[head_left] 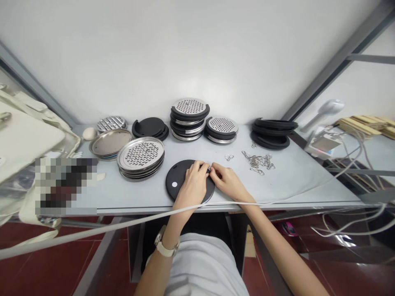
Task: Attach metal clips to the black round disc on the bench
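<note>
A left hand (194, 183) rests on a black disc (177, 183), hiding much of it. Its fingertips meet the right hand (224, 179) over a small metal piece (209, 168) too tiny to identify; whose grip holds it is unclear.

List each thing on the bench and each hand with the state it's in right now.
Black disc: flat, under both hands.
Left hand: on disc, fingers pinching.
Right hand: fingers pinching at disc's edge.
Metal clips: loose pile.
Perforated trays: stacked.
Black rings: stacked.

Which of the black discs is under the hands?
The single black disc lying flat at the table's front edge, with a white dot. Both the left hand and right hand rest at its right rim; the other black discs sit stacked at the back.
</note>
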Motion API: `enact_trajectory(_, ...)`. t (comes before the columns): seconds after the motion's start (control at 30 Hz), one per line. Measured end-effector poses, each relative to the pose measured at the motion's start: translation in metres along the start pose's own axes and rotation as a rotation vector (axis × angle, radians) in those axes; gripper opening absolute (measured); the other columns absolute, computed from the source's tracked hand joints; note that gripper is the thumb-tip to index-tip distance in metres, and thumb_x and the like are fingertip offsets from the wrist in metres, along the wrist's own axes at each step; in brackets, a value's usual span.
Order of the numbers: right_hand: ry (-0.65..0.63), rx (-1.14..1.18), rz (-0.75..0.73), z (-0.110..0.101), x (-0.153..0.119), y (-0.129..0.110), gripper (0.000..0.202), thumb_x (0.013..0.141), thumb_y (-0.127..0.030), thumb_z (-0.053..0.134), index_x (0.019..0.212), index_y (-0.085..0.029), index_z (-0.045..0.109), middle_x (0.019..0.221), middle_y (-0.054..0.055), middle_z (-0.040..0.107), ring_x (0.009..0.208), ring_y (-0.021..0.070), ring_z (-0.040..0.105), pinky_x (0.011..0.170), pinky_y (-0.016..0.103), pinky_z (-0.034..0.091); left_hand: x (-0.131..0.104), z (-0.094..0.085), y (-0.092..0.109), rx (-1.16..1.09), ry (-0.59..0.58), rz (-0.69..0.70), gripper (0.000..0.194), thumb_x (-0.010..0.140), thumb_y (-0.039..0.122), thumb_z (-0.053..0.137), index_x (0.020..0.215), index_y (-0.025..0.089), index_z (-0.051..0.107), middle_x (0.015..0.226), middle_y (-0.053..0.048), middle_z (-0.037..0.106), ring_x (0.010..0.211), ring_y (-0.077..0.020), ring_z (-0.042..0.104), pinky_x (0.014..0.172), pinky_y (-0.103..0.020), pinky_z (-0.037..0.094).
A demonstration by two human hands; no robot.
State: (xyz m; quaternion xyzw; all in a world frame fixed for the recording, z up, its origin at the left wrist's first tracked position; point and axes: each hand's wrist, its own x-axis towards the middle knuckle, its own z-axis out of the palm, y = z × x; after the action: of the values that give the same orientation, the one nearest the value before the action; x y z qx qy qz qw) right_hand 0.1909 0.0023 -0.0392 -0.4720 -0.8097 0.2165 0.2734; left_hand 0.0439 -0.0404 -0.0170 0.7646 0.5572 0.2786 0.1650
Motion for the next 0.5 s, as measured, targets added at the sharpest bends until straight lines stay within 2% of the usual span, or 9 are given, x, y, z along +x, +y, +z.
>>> enact_trajectory(0.5,-0.012,-0.008,-0.004,-0.0003,-0.0007,0.0000,0.022,0.091,-0.028,0.036,0.072,-0.021,0.043,0.058,-0.004,0.048,0.050,0.0115,0.045,0.053,0.022,0.028,-0.0005,-0.0004,0.0012,0.008,0.001,0.006,0.026,0.093,0.015,0.036,0.114,0.023,0.048,0.116,-0.006,0.050,0.109,-0.0192,0.048,0.097,-0.036,0.037)
